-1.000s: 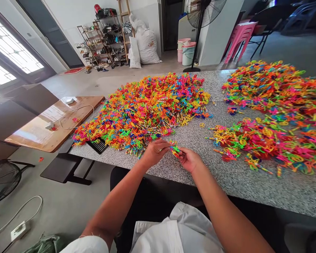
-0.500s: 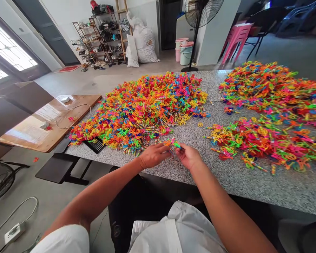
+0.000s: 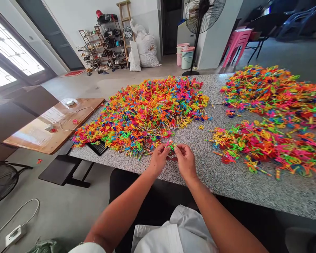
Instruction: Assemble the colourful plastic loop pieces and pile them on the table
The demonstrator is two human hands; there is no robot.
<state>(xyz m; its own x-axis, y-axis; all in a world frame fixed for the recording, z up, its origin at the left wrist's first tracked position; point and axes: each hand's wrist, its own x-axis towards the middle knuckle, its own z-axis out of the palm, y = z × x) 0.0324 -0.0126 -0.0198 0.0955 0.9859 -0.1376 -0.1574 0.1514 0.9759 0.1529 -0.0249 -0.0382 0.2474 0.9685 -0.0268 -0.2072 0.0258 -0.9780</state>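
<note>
My left hand (image 3: 158, 160) and my right hand (image 3: 185, 161) meet over the front edge of the speckled table (image 3: 200, 158). Fingertips of both are closed on small pink and green plastic pieces (image 3: 170, 143), whose exact kind is too small to make out. Just beyond my hands spreads a large heap of bright looped plastic pieces (image 3: 147, 109), with striped stick-like parts at its near side. A second pile of similar pieces (image 3: 260, 140) lies to the right of my right hand.
Another heap (image 3: 263, 88) lies at the back right. A black slotted tray (image 3: 98, 147) is partly under the main heap's left end. A wooden board (image 3: 50, 130) stands at the left. Beyond the table are a standing fan (image 3: 200, 21), white sacks (image 3: 146, 51) and pink stools (image 3: 237, 44).
My left hand has turned from lying sideways to pointing forward, and its fingertips have joined my right hand's at the small pieces. The camera view has shifted slightly.
</note>
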